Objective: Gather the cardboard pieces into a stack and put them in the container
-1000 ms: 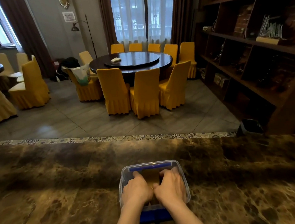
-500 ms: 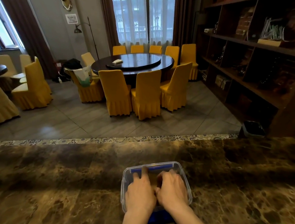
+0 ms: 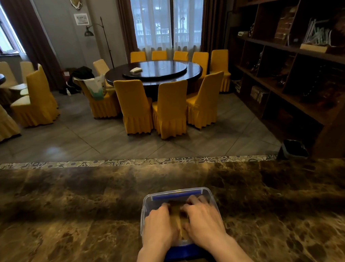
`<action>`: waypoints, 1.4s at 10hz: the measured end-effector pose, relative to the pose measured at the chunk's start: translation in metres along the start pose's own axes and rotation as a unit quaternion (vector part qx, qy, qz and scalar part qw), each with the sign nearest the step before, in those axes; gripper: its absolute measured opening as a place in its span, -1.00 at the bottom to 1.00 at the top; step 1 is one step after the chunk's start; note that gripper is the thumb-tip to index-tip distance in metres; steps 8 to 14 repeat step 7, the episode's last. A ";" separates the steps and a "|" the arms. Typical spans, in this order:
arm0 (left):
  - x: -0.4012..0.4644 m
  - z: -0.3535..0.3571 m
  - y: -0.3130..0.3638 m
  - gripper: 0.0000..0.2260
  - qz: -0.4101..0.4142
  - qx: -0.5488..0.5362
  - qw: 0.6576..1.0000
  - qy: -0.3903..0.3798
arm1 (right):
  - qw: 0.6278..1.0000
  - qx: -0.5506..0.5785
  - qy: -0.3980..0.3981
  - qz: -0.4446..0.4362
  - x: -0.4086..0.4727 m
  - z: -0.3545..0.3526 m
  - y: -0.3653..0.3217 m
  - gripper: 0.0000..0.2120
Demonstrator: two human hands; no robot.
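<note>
Cardboard stack point(image 3: 176, 217) under both hands' flat, spread fingers point(image 3: 195, 201), left hand point(image 3: 159, 225) and right hand point(image 3: 203, 219), inside clear container point(image 3: 145, 203): best pressed evenly, corners seated.

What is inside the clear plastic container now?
Brown cardboard pieces show inside the container, between the left hand and right hand. Both hands cover most of them, so their number stays hidden.

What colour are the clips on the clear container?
Blue. The head view shows a clip on the far side of the container and one on the near.
</note>
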State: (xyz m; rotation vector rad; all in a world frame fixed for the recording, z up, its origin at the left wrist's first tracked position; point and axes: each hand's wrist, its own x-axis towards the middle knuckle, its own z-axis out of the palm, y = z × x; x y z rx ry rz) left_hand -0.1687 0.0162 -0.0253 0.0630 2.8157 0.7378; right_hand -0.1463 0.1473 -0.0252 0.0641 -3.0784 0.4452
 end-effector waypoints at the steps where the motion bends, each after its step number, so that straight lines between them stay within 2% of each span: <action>1: -0.002 0.000 -0.001 -0.61 0.002 -0.003 1.000 0.003 | 1.000 0.008 0.000 0.008 -0.003 0.001 -0.001 -0.66; 3: -0.007 -0.002 0.000 -0.60 0.026 -0.009 1.000 -0.016 | 0.999 0.021 0.010 0.031 -0.010 0.000 -0.004 -0.69; 4: -0.009 -0.005 0.002 -0.54 0.042 0.009 0.999 -0.030 | 1.000 0.019 0.002 0.021 -0.011 -0.006 -0.005 -0.70; 5: -0.011 -0.007 0.003 -0.42 0.064 0.033 0.997 -0.002 | 0.999 0.019 0.032 0.012 -0.014 -0.013 -0.005 -0.73; 6: -0.019 -0.016 0.001 -0.42 0.093 0.032 0.993 0.058 | 0.996 0.012 0.092 0.014 -0.020 -0.020 -0.008 -0.76; 7: -0.032 -0.028 -0.007 -0.52 0.143 0.036 0.985 0.094 | 0.988 0.008 0.151 0.028 -0.034 -0.027 -0.006 -0.82; 14: -0.032 -0.028 -0.007 -0.52 0.143 0.036 0.985 0.094 | 0.988 0.008 0.151 0.028 -0.034 -0.027 -0.006 -0.82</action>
